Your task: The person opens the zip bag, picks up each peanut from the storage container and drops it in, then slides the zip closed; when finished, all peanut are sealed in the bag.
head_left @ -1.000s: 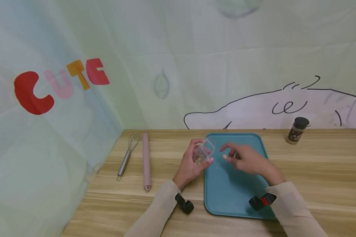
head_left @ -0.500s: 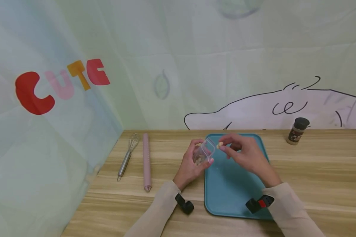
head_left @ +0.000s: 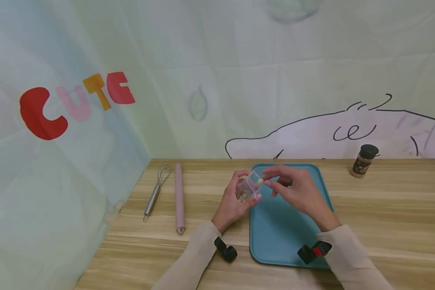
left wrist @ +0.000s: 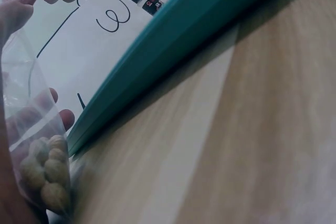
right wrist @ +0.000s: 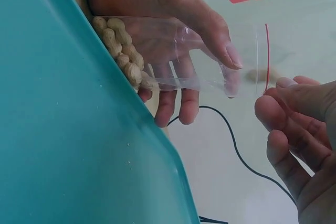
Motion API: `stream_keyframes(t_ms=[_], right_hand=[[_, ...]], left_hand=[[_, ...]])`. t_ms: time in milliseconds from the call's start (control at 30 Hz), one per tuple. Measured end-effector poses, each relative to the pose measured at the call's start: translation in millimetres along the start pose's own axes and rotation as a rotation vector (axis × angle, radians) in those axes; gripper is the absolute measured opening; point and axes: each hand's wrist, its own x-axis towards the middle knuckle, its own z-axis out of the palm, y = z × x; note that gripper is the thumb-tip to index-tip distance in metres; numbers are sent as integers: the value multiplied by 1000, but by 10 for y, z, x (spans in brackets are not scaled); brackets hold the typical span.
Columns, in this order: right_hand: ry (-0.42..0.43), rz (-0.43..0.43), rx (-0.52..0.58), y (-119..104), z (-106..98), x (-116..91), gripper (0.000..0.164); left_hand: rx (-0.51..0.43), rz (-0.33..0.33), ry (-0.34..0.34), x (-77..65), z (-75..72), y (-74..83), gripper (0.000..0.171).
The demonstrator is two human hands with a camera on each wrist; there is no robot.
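Tilted toward the right, a clear zip bag [head_left: 249, 186] is gripped by my left hand [head_left: 230, 207] near the tray's left edge. Several unshelled peanuts [right wrist: 120, 46] lie in the bottom of the bag, also visible through the plastic in the left wrist view. My right hand [head_left: 296, 191] pinches a single peanut [head_left: 259, 181] between thumb and fingertips, at the bag's mouth. In the right wrist view this peanut [right wrist: 259, 74] shows blurred through the film beside the red zip line. Beneath my right hand is the blue tray [head_left: 286, 241].
A metal whisk [head_left: 154, 195] and a pink rolling-pin-like rod [head_left: 179, 199] lie on the wooden table [head_left: 141, 249] at the left. A black-capped seasoning jar [head_left: 363, 162] stands at the back right. A printed cloth [head_left: 217, 80] hangs behind the table.
My right hand has moved up and left from over the tray, bringing the peanut to the bag's mouth. My left hand and the bag have stayed in place.
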Motion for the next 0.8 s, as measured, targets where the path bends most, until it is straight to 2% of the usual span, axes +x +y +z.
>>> stream_keyframes(t_ms=[233,433,633,800], right_hand=[[-6,8,10,-5,0,-1,29],[15,-20,8,15,-12,-1,28],[68,-27,-17,37,-51,-6,24],[90,-34,-44,5,-79,6,25]], left_hand=[[-2,9,3,1,2,-8,66],[-6,15,8,-2,5,-10,66],[-59,18,13,9,26,17,64],[-120,12,-16,15,50,137,63]])
